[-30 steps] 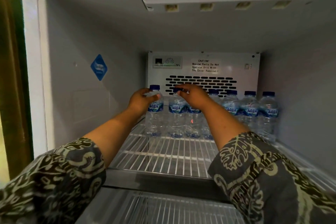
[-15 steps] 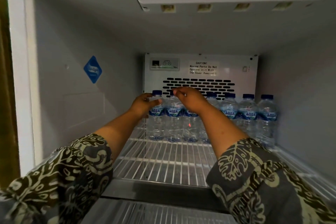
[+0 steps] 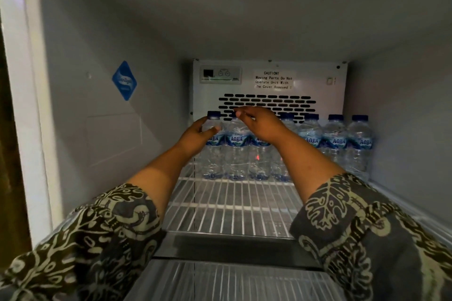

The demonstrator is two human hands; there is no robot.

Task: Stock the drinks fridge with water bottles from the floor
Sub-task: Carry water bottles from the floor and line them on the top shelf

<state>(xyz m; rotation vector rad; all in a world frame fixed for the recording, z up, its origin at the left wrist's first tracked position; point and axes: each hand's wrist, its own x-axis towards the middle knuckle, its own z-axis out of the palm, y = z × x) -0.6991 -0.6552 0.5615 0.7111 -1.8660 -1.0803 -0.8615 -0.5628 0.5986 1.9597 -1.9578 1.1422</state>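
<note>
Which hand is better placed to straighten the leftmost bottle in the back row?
Probably left: the left hand already cups the leftmost bottle, while the right hand hovers over the next ones.

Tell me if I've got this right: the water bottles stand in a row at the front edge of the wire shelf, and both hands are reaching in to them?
Not quite. In the head view the water bottles stand in a row at the back of the wire shelf, against the vented rear panel, not at its front edge. The left hand and right hand are indeed reaching in to them.
</note>
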